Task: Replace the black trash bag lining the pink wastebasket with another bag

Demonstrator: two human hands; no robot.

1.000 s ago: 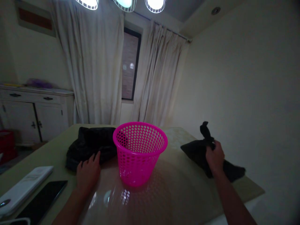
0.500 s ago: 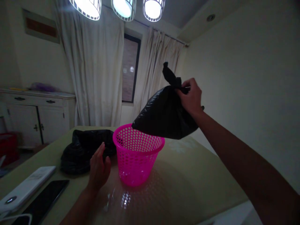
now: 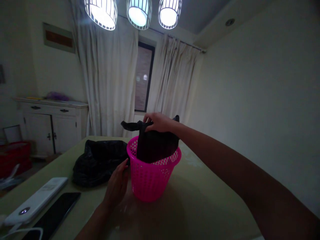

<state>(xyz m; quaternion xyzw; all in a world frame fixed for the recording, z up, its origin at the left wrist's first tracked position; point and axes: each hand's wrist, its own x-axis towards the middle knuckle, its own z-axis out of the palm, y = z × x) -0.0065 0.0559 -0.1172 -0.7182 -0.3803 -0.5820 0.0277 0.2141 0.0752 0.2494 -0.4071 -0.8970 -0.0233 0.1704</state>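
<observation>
Holding a tied black bag [image 3: 156,146] by its knotted top, right hand [image 3: 158,121] sits directly above the pink basket [image 3: 152,178]. Fingers curled tight around the knot; one twisted tail of plastic sticks out to the left of the grip, another tip shows just right of the wrist. Bag's lower part is inside the basket, upper part stands above the rim. Can't tell whether it touches the basket's bottom.

Left hand [image 3: 117,186] rests against the basket's left wall near its base, fingers loosely spread and straight, tips pointing up toward the rim. Not gripping anything.

Basket is perforated, upright, standing on the tabletop [image 3: 200,200] roughly at centre.

Second black bag [image 3: 98,161] lies slumped on the tabletop just left of the basket, behind the left hand, touching or nearly touching the basket wall; can't tell which.

Near left corner of the tabletop: a white flat device [image 3: 37,201] with a small lit spot, and a dark phone [image 3: 53,215] lying beside it, screen up. White cable [image 3: 22,231] curls at the bottom left edge.

Background: white cabinet [image 3: 52,123] on the left wall, pale curtains [image 3: 112,83] framing a dark window [image 3: 143,81], three lit pendant lamps [image 3: 136,13] overhead. Room is dim.
</observation>
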